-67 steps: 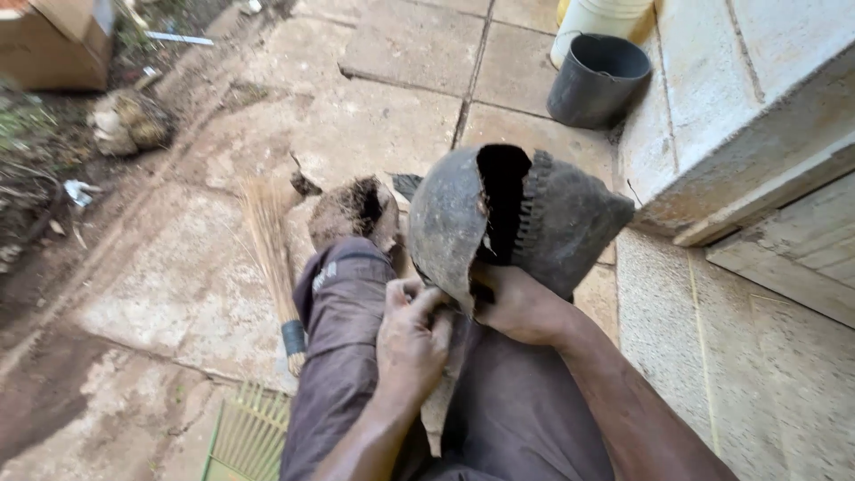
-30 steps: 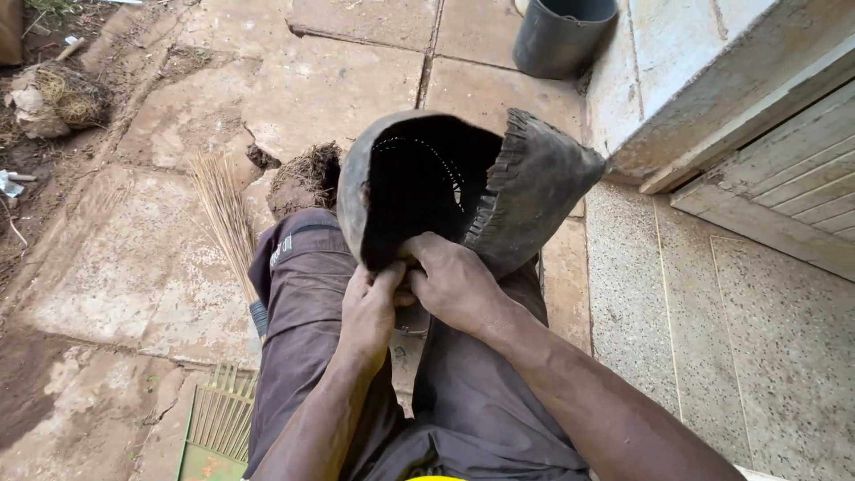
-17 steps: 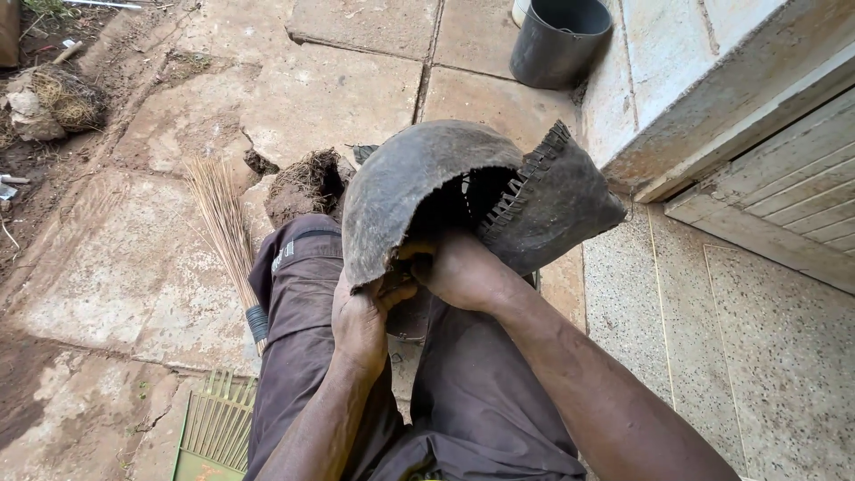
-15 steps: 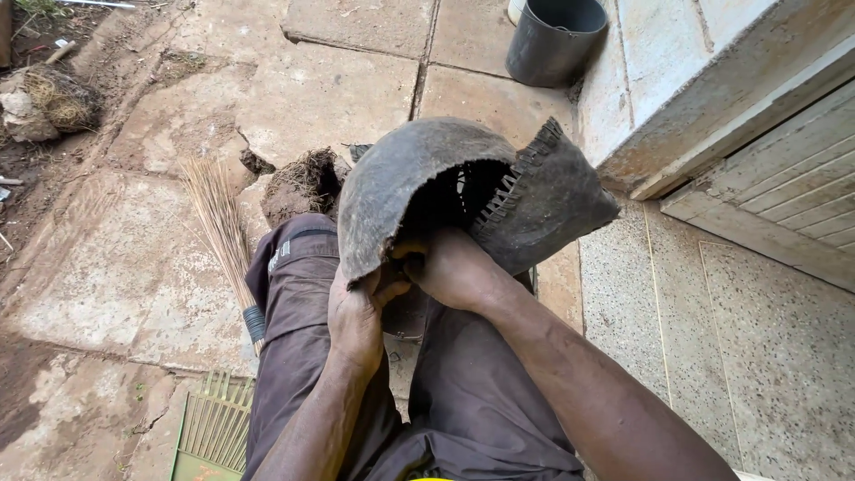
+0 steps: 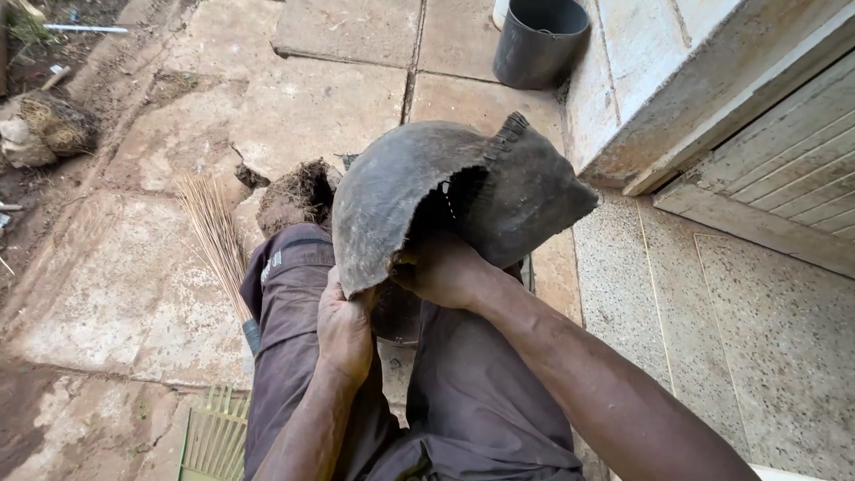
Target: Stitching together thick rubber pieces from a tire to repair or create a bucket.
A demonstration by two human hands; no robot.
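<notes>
Blackened and split down one wall, a dark cracked pot (image 5: pixel 445 191) is held over the lap, its lower rim clamped by the left hand (image 5: pixel 346 322) and right hand (image 5: pixel 443 269); the split is seen still gaping, unmended.

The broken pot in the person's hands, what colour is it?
Dark grey-black, dusty, seen in the head view: broken pot.

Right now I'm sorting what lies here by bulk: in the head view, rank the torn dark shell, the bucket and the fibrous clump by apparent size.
1. Shell, held by both hands, looks largest but is nearest the camera.
2. Bucket and clump look alike; the bucket lies farther off, so no ranking.
</notes>
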